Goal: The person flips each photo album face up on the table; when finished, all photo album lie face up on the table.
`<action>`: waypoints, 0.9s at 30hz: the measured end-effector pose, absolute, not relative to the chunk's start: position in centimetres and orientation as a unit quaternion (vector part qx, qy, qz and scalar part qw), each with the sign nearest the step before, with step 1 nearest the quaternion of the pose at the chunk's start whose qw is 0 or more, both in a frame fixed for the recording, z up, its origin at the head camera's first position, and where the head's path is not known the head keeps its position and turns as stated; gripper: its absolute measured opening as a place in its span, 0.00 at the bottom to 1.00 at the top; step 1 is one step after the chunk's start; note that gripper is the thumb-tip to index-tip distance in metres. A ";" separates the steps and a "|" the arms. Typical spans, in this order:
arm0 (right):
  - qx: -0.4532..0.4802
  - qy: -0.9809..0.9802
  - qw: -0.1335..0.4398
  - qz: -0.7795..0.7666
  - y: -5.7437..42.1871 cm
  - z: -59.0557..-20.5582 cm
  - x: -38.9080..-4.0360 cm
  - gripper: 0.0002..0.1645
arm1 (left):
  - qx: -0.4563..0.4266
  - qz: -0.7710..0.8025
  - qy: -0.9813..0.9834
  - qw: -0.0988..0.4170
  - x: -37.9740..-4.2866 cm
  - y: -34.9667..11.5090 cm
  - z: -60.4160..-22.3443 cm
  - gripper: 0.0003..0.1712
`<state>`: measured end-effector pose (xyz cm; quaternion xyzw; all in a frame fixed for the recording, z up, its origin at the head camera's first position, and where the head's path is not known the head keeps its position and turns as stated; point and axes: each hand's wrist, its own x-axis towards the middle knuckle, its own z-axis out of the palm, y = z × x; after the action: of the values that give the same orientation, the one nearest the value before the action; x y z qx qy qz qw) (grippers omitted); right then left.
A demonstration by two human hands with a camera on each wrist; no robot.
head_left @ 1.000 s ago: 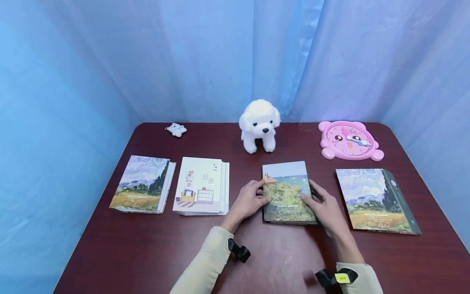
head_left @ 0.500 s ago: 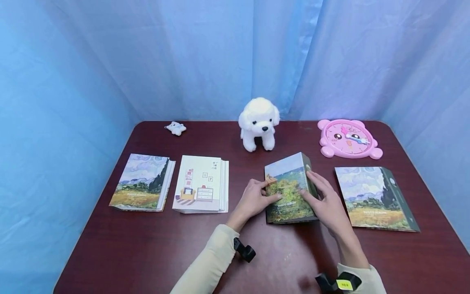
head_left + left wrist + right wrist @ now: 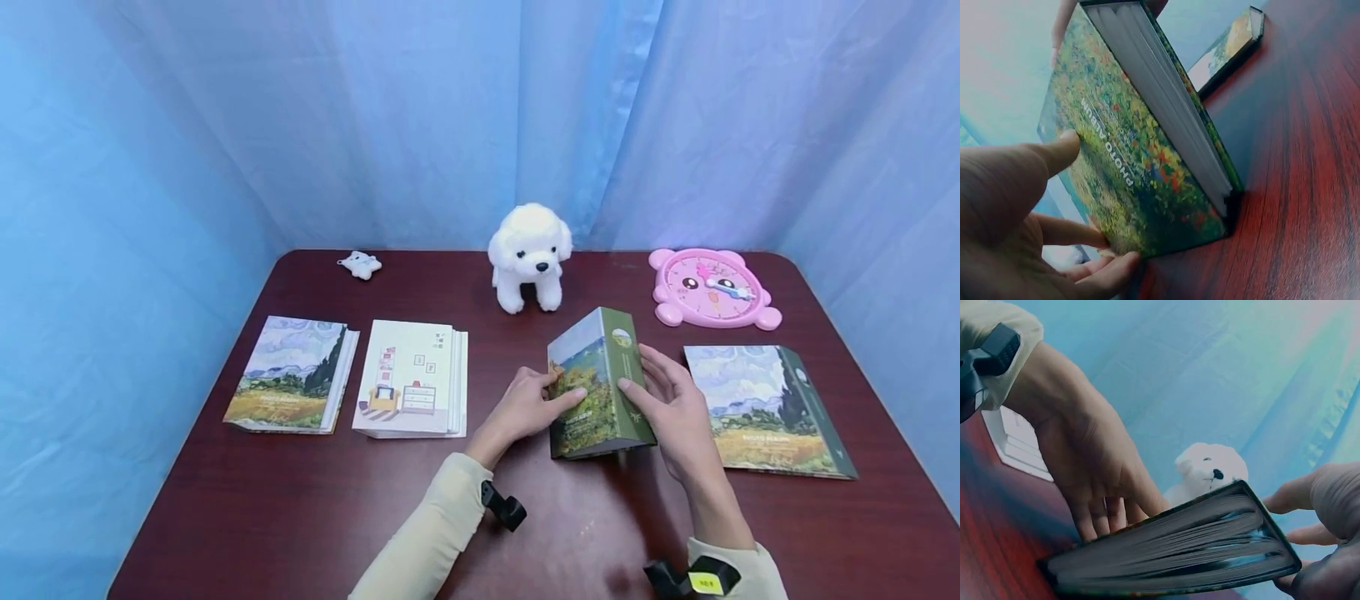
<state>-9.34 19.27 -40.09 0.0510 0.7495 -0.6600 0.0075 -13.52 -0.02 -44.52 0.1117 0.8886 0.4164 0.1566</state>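
Note:
A photo album with a painted garden cover and a green spine leans on its left edge, its spine side raised. My right hand holds it at the spine, thumb on the spine and fingers behind. On the left, my left hand lays its thumb across the front cover, with its other fingertips low along the cover's edge, as the left wrist view shows. White page edges show at the album's near end in both wrist views. Another photo album, with a wheat-field painting, lies flat beside my right hand.
A white album with a drawn room and a wheat-field album lie at left. Along the back are a small white star-shaped charm, a white plush dog and a pink toy clock. Blue curtains surround the table.
The garden album was lying flat and has been tipped up on its left edge, turning its green spine into view. Both hands have shifted with it; my left thumb reaches farther over the cover.

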 end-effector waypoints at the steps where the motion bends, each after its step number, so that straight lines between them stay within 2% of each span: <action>1: 0.056 0.739 0.013 -0.671 19.2 -40.0 -9.4 0.41 | 0.116 0.424 0.884 0.157 -13.6 0.0 -44.6 0.38; 6: 0.065 0.716 0.024 -0.695 18.6 -39.5 -9.6 0.44 | 0.117 0.503 0.838 0.177 -13.6 -0.3 -44.6 0.35; 12: 0.040 0.741 0.019 -0.670 17.2 -39.1 -9.7 0.38 | 0.098 0.648 0.729 0.199 -13.6 -0.8 -42.9 0.33; 20: 0.006 0.745 0.017 -0.667 15.8 -39.2 -10.0 0.36 | 0.155 0.646 0.733 0.145 -12.5 -2.6 -37.8 0.32; 27: -0.012 0.739 0.023 -0.673 15.6 -40.0 -10.3 0.35 | 0.167 0.615 0.761 0.119 -12.4 -3.5 -37.6 0.32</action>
<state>-10.29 15.62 -40.00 -0.0123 0.7394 -0.6728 0.0229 -12.40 -3.54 -37.58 0.1672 0.7610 0.6154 0.1193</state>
